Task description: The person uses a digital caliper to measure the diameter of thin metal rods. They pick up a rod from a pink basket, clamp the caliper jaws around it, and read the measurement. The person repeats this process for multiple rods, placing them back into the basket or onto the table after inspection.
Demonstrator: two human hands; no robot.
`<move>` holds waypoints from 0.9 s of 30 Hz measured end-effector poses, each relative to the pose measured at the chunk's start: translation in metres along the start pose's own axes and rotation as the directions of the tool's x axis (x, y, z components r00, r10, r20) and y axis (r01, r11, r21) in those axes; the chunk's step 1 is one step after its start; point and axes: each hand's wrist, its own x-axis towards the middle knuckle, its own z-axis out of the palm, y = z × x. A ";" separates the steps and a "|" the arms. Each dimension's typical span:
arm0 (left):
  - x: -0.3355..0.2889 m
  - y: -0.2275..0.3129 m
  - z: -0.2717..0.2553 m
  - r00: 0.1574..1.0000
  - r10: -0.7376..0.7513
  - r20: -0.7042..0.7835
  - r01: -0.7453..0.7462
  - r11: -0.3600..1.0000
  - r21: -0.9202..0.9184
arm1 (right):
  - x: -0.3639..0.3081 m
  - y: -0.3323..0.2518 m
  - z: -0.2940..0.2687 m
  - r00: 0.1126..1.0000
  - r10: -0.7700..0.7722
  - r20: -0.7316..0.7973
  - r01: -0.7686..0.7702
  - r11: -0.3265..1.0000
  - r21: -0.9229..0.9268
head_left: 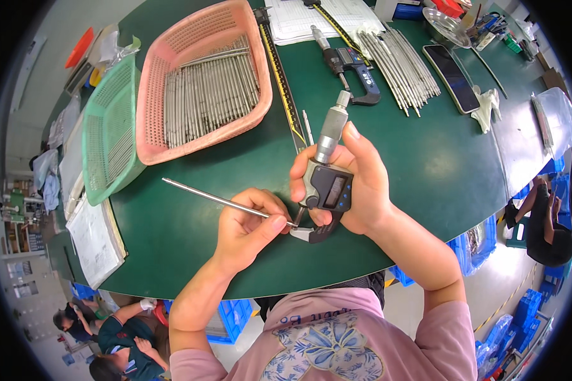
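My left hand point(251, 223) pinches a thin metal rod point(210, 198) near its right end. The rod slants up to the left, and its right end sits at the jaws of a digital micrometer point(329, 184). Wrapped round the micrometer's frame is my right hand point(365, 181), with the thimble pointing up and the small display facing me. Whether the jaws touch the rod is too small to tell. Beyond my hands, a pink basket point(203, 143) holds many similar metal rods point(213, 95) in a row.
Left of the pink basket stands a green basket point(95, 127) with some rods. A long caliper point(283, 76), a second micrometer point(356, 66), a bundle of rods point(400, 70) and a phone point(451, 76) lie on the green table point(426, 171). Other people sit at lower left and far right.
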 end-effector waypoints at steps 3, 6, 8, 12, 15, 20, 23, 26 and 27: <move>0.000 0.002 -0.001 1.000 -0.027 0.009 0.027 0.999 -0.031 | 0.001 -0.001 0.001 1.000 0.002 -0.013 -0.002 0.999 -0.043; 0.000 0.002 0.001 0.999 -0.047 0.009 0.047 0.995 -0.082 | 0.001 -0.004 0.000 0.998 0.048 -0.032 -0.048 0.999 0.002; -0.001 0.003 0.002 0.999 -0.041 0.012 0.042 0.995 -0.088 | 0.002 -0.005 -0.002 0.998 0.066 -0.003 -0.066 0.997 0.048; -0.002 0.003 -0.001 0.998 -0.037 0.044 0.042 0.992 -0.115 | 0.003 -0.004 -0.003 0.996 0.080 0.024 -0.082 0.993 0.085; -0.001 0.003 -0.002 0.997 -0.016 0.079 0.026 0.991 -0.131 | 0.003 -0.004 -0.003 0.995 0.096 0.015 -0.097 0.990 0.098; -0.002 0.002 -0.002 0.994 -0.018 0.107 0.032 0.991 -0.134 | 0.003 -0.002 -0.004 0.996 0.089 0.026 -0.091 0.992 0.085; -0.001 0.002 -0.002 0.994 -0.008 0.105 0.020 0.994 -0.112 | 0.002 -0.003 -0.003 0.997 0.082 0.002 -0.082 0.996 0.027; 0.000 0.002 -0.001 0.994 -0.048 0.098 0.056 0.995 -0.083 | 0.001 -0.004 -0.002 0.998 0.068 -0.011 -0.068 0.998 -0.018; 0.000 0.001 0.000 0.994 -0.054 0.092 0.062 0.994 -0.089 | 0.001 -0.005 -0.003 0.998 0.063 -0.012 -0.063 0.998 -0.028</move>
